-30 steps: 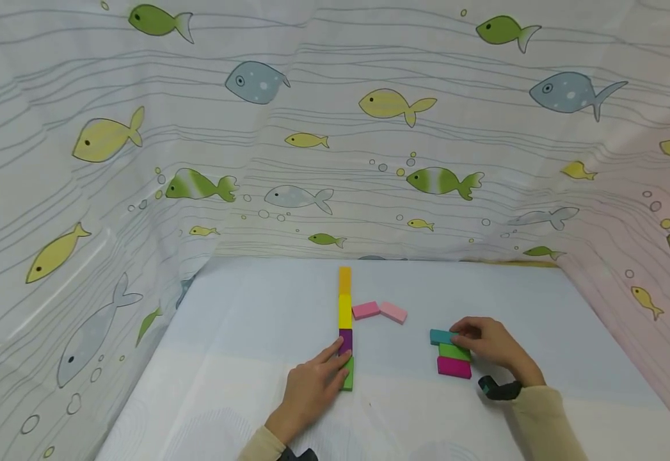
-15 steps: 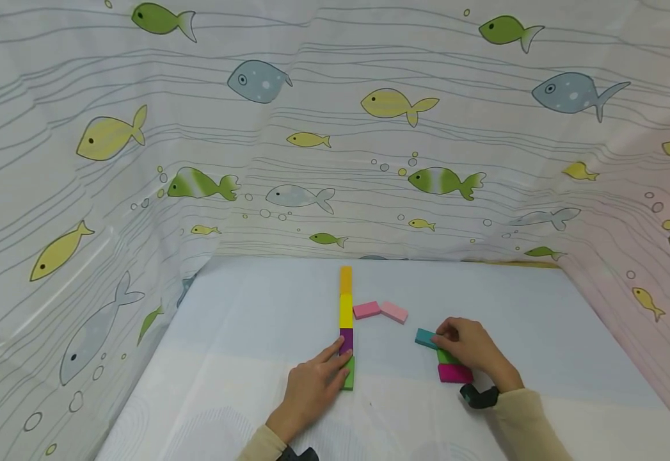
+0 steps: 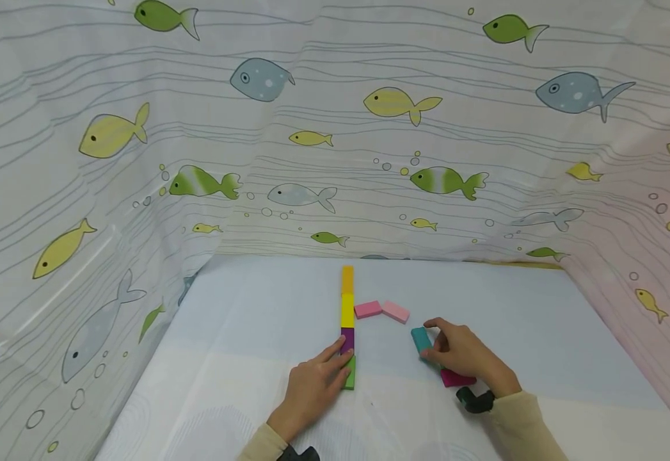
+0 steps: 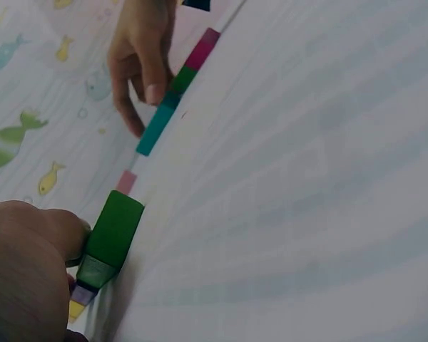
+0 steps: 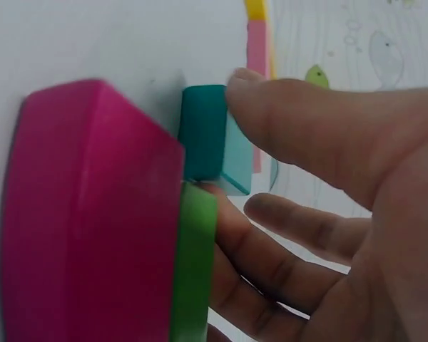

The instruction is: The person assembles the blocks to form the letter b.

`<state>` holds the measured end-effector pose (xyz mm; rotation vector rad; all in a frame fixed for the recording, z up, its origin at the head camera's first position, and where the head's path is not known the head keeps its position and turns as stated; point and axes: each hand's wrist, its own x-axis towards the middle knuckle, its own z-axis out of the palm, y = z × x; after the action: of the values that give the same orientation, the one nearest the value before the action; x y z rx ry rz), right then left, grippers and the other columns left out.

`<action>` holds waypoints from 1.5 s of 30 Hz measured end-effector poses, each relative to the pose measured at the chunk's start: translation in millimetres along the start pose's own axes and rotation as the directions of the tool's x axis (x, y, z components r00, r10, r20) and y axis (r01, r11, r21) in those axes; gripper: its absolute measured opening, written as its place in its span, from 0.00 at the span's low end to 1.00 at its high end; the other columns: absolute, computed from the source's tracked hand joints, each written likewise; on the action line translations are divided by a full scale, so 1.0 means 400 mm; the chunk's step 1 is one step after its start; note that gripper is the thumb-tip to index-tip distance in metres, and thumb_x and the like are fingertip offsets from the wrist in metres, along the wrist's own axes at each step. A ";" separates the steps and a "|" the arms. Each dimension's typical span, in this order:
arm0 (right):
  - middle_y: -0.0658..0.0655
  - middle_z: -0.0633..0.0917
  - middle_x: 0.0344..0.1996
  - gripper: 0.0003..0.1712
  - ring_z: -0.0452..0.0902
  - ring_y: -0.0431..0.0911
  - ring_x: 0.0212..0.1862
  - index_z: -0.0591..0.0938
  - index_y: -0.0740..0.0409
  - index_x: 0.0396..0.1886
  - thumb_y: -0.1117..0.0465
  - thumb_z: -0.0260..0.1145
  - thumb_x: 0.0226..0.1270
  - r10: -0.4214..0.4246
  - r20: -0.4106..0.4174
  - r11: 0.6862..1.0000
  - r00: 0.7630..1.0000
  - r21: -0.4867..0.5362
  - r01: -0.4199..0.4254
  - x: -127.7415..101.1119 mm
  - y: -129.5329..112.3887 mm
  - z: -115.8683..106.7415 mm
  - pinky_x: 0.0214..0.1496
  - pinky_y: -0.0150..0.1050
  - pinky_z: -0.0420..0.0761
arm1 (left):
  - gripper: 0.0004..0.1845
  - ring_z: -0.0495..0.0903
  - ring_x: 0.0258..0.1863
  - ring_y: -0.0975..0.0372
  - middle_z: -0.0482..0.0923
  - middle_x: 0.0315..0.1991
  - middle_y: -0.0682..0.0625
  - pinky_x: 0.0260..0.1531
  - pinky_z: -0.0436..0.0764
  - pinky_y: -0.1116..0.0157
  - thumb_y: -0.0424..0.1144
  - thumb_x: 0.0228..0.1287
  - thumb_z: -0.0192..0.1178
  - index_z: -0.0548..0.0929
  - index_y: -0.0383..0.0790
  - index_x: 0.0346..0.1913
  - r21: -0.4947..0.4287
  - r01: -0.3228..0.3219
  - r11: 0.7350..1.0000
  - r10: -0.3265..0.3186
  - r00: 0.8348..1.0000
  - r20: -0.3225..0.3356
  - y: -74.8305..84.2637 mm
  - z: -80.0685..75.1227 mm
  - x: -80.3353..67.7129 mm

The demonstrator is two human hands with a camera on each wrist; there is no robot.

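Note:
In the head view, my left hand [image 3: 310,390] rests its fingers on a row of blocks. They touch the purple block [image 3: 349,333] and the green block [image 3: 350,379] at its near end. A yellow block [image 3: 347,311] and an orange block [image 3: 347,280] continue the row away from me. To the right, my right hand [image 3: 466,351] pinches a teal block [image 3: 418,339] between thumb and index finger, one near each end. Beside it, a light green block [image 5: 194,263] and a magenta block [image 5: 93,214] lie side by side. The hand hides most of the light green one in the head view.
A darker pink block [image 3: 368,310] lies against the row's right side, near the yellow block. A paler pink block [image 3: 395,312] sits at an angle beside it. A fish-print sheet [image 3: 335,166] stands behind the white table surface [image 3: 242,320].
My right hand has moved left, sliding the teal block off from beside the light green one and turning it from crosswise to nearly lengthwise. My left hand has stayed on the row.

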<state>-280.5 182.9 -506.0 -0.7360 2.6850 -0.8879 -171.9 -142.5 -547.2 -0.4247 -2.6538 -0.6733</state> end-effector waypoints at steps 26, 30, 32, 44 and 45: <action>0.46 0.82 0.41 0.35 0.78 0.40 0.44 0.73 0.53 0.67 0.51 0.72 0.62 -0.051 -0.051 0.998 0.997 -0.033 0.049 0.016 -0.008 0.038 0.47 0.39 0.80 | 0.20 0.87 0.36 0.54 0.76 0.65 0.55 0.20 0.71 0.72 0.48 0.66 0.64 0.83 0.54 0.60 0.002 -0.008 1.000 0.008 1.000 -0.009 -0.002 0.002 -0.002; 0.46 0.82 0.41 0.35 0.78 0.40 0.44 0.73 0.52 0.67 0.51 0.73 0.62 -0.023 -0.064 0.999 0.998 -0.027 0.021 0.018 -0.014 0.041 0.47 0.40 0.80 | 0.20 0.88 0.38 0.54 0.76 0.65 0.55 0.21 0.73 0.71 0.49 0.66 0.64 0.84 0.54 0.59 0.008 -0.011 1.000 0.011 1.000 -0.014 -0.002 0.001 0.000; 0.46 0.82 0.41 0.35 0.77 0.40 0.44 0.73 0.52 0.67 0.52 0.73 0.62 -0.013 -0.067 1.000 0.998 -0.021 0.012 0.019 -0.016 0.042 0.48 0.41 0.80 | 0.19 0.87 0.36 0.54 0.76 0.65 0.55 0.20 0.72 0.71 0.49 0.66 0.64 0.83 0.54 0.59 0.014 -0.010 1.000 0.010 1.000 -0.017 -0.002 0.002 0.000; 0.47 0.81 0.41 0.35 0.75 0.39 0.41 0.72 0.51 0.69 0.51 0.71 0.64 -0.001 -0.106 0.998 0.994 -0.063 -0.006 0.021 -0.023 0.055 0.47 0.42 0.77 | 0.19 0.87 0.32 0.55 0.76 0.65 0.55 0.19 0.69 0.72 0.48 0.66 0.64 0.84 0.54 0.59 0.006 -0.017 1.000 0.017 1.000 -0.024 -0.004 0.003 -0.002; 0.47 0.81 0.40 0.35 0.75 0.39 0.41 0.71 0.51 0.69 0.51 0.71 0.64 -0.003 -0.110 0.998 0.994 -0.070 -0.005 0.021 -0.024 0.056 0.46 0.42 0.77 | 0.19 0.87 0.32 0.55 0.76 0.65 0.55 0.19 0.70 0.72 0.49 0.66 0.64 0.84 0.54 0.59 0.007 -0.018 1.000 0.019 1.000 -0.025 -0.005 0.003 -0.002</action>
<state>-276.1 160.6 -518.4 -0.7205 2.8257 -0.8625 -172.4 -143.4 -549.2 -0.4357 -2.6248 -0.6601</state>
